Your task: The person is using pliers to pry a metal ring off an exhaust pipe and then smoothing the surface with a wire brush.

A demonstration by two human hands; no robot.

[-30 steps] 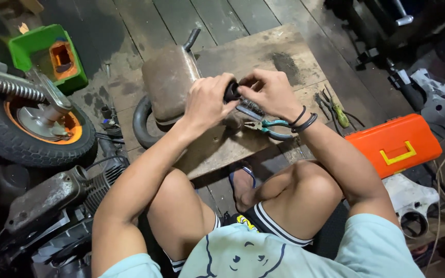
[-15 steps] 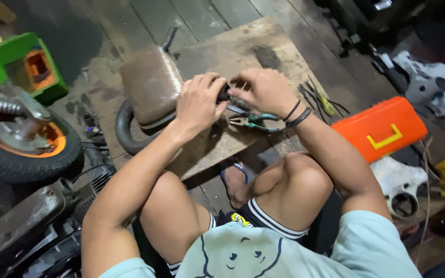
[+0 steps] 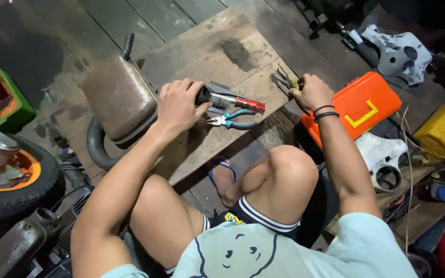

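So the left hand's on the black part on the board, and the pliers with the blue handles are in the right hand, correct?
Not quite. The head view shows the pliers lying loose on the board, beside the left hand that grips the black part. The right hand is off at the board's edge, closed on a thin green-handled tool.

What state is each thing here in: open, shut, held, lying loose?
Left hand: closed around a black handle.
Right hand: closed on a green-handled tool at the board's edge.
Pliers: lying loose on the board.
Orange toolbox: shut.
Muffler: lying on the board.
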